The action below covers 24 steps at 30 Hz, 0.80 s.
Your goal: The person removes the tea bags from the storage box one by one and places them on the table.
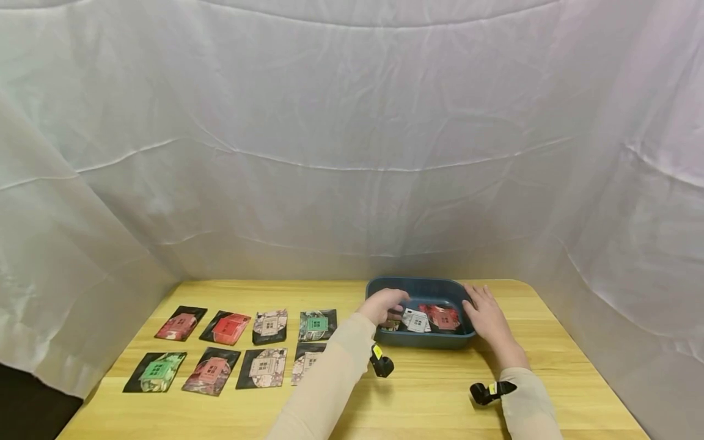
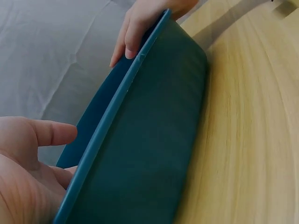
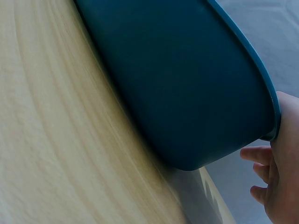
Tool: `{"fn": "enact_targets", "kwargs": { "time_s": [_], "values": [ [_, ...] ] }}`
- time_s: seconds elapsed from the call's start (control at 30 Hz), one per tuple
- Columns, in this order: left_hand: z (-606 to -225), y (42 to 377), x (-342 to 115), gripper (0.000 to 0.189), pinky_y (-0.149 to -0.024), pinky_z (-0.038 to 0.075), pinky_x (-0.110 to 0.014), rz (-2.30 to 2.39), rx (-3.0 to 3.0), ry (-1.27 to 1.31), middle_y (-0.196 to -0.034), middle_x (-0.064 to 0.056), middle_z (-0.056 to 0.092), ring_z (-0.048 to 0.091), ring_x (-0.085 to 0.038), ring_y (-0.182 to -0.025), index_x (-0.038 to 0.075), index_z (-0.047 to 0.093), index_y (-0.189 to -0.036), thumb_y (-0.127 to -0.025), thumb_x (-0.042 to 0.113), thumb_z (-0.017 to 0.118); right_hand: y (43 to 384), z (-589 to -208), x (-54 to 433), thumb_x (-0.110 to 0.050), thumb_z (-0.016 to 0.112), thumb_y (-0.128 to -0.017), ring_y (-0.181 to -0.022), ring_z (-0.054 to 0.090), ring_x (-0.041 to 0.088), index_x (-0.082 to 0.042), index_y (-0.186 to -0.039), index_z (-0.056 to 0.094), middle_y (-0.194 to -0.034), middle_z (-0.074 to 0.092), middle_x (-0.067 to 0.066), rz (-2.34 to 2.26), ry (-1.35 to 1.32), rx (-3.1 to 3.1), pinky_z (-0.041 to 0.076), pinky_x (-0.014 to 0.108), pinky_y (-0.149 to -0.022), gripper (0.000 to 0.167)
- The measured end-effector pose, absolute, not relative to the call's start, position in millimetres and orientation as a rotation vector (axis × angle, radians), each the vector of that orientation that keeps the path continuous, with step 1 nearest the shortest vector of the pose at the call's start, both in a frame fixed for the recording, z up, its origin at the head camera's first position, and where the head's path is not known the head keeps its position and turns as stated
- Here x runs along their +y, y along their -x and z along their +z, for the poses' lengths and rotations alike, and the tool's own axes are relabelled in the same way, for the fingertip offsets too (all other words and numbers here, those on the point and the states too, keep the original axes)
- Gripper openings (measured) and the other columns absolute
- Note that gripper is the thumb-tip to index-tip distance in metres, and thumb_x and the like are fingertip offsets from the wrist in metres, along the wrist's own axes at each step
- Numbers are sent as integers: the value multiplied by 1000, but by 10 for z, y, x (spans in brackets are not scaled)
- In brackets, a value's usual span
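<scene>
A dark blue plastic bin stands on the table with several packets inside, among them a white-labelled packet and a red-labelled packet. My left hand reaches over the bin's left end, above a packet partly covered by it. In the left wrist view its thumb is spread away from the fingers, whose tips the bin wall hides. At the right end, my right hand holds the rim, thumb on the inner side. Its other fingers lie outside, near the wall.
Two rows of flat packets lie left of the bin, including a green-labelled packet, a red packet and a pink-white packet. My left sleeve overlaps one front-row packet. A pale curtain surrounds the wooden table.
</scene>
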<state>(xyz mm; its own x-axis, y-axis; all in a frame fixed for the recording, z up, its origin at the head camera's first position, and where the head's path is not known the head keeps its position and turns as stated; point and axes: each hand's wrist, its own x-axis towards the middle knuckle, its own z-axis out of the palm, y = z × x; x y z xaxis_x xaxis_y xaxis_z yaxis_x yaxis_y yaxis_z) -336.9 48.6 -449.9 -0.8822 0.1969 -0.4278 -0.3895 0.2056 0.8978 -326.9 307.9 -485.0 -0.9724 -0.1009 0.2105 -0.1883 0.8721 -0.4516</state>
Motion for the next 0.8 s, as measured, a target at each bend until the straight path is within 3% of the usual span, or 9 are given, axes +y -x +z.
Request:
{"fn": "enact_targets", "kwargs": {
  "time_s": [0.13,0.43,0.6,0.8],
  "values": [
    [-4497,3371,501,44,-72,55,-37,1752,1978,177,-130,-23,58,67,-31,-100,10,56,-134,-92,26,59,3270,-4848,3082,-20,44,-101,-142,16,55,4,-147,35,-149,33,35,720,-224,-2862,17,66,-115,52],
    [-4505,3342,530,56,-81,58,-43,1757,1969,195,-127,-25,58,64,-32,-102,7,48,-140,-89,24,64,3269,-4856,3075,-19,44,-101,-142,17,55,4,-147,36,-148,34,35,721,-229,-2856,18,66,-115,52],
    [-4502,3351,524,51,-86,57,-48,1744,1963,180,-125,-26,59,62,-34,-107,7,53,-136,-89,24,64,3266,-4842,3073,-21,44,-102,-142,18,55,4,-147,36,-148,34,35,725,-225,-2859,18,66,-115,52],
    [-4517,3363,523,42,-80,57,-42,1719,1943,174,-120,-24,63,64,-30,-99,7,60,-126,-89,25,63,3259,-4834,3075,-20,44,-101,-142,16,55,3,-148,34,-149,33,35,723,-220,-2867,18,66,-115,53]
  ]
}}
